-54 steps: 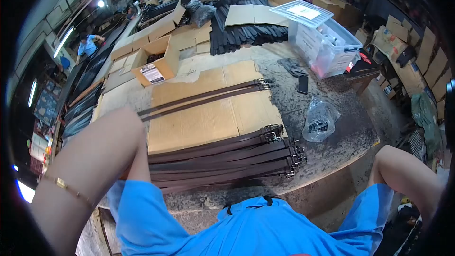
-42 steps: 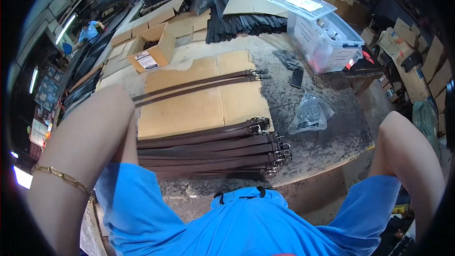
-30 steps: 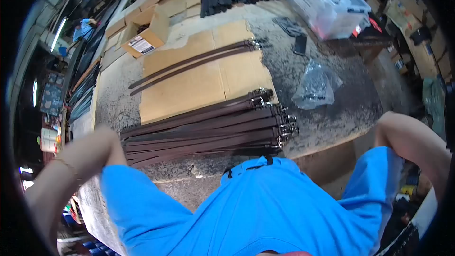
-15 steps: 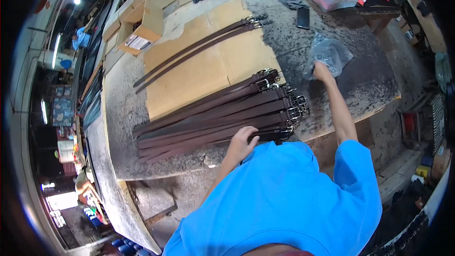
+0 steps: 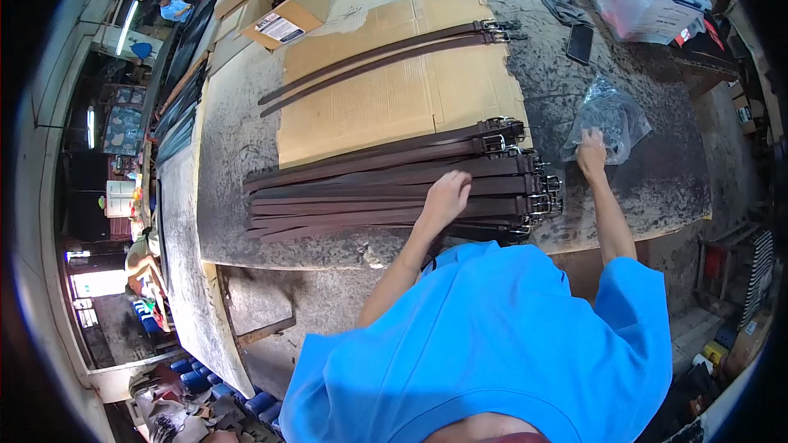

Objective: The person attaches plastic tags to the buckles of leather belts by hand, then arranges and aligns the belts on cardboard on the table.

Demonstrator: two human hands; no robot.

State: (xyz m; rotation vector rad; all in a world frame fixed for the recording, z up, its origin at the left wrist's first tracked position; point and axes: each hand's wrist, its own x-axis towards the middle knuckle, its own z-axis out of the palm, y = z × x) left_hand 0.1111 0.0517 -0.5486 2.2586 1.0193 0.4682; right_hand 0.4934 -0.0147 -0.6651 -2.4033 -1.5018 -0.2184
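Note:
A thick row of dark brown leather belts lies across the table, metal buckles at the right end. My left hand is over the belts near the buckle end, fingers loosely bent and nothing visible in them. Whether its fingertips touch the belts I cannot tell. To the right, my right hand is at the near edge of a clear plastic bag, fingers curled down on the plastic. What lies inside the bag is hard to make out. Two separate belts lie farther back on a cardboard sheet.
A phone and a dark cloth lie beyond the bag. A clear plastic bin stands at the back right. An open cardboard box sits at the back left. Another person is far off at the left.
My left hand has lifted from lying on the belts, its fingers more bent. My right hand has shifted onto the bag's near edge. The camera view has turned slightly.

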